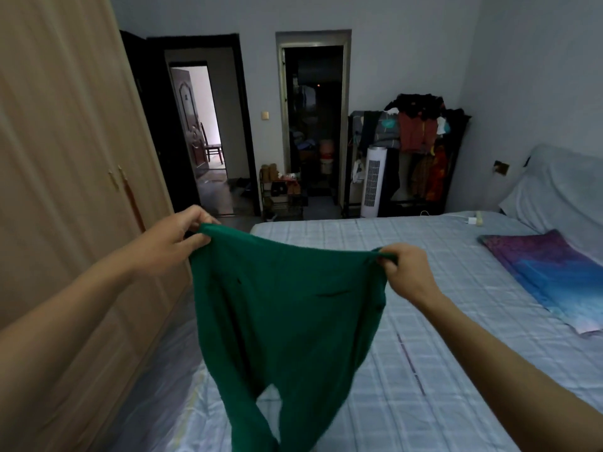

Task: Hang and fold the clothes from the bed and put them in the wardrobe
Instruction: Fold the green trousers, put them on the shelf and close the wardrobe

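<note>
A green garment (287, 314) hangs spread out in the air over the near left part of the bed (440, 321). My left hand (169, 239) pinches its upper left corner, and my right hand (408, 272) grips its upper right corner. Its lower part dangles in two hanging lengths toward the bed's edge. The light wooden wardrobe (65, 190) stands at my left with its doors closed.
A purple-and-blue pillow (551, 275) lies on the bed's right side below a grey headboard cover (561, 187). A white tower fan (373, 181) and a loaded clothes rack (417, 138) stand at the far wall. Two open doorways and a shoe rack (280, 197) are beyond.
</note>
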Motion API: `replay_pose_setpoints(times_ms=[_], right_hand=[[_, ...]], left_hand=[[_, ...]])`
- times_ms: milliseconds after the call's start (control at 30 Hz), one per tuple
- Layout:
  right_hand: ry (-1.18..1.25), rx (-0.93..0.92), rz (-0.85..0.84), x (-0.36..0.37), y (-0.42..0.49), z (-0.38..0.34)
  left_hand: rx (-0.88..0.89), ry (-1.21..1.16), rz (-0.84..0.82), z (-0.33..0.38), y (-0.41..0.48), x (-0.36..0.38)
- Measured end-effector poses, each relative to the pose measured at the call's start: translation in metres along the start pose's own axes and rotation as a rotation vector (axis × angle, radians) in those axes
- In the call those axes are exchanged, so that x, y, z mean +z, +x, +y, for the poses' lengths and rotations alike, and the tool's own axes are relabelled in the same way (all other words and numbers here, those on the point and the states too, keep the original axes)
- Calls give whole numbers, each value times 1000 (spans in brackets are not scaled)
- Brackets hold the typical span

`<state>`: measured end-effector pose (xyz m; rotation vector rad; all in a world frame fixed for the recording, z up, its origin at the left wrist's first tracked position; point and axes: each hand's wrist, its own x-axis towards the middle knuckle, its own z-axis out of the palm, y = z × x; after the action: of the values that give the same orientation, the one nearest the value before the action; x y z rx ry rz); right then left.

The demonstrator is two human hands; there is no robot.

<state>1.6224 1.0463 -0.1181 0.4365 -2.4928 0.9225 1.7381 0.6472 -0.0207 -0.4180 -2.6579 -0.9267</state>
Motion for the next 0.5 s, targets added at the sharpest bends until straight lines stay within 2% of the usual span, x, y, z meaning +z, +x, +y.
replay_pose_setpoints(times_ms=[67,167,267,333,500], right_hand=[[38,-33,91,-21,12,-10],[100,-92,142,-46,23,-23],[108,-178,136,-57,24,-24],[141,-232,71,-61,21,-20],[241,-279,-233,-75,3,-11]], left_hand=[[-20,72,-90,-12,-6,1],[8,232,-262,-24,-13,12],[67,311,-310,-30,-14,25],[98,310,-293,-32,-12,33],[141,302,-167,-46,-8,37]])
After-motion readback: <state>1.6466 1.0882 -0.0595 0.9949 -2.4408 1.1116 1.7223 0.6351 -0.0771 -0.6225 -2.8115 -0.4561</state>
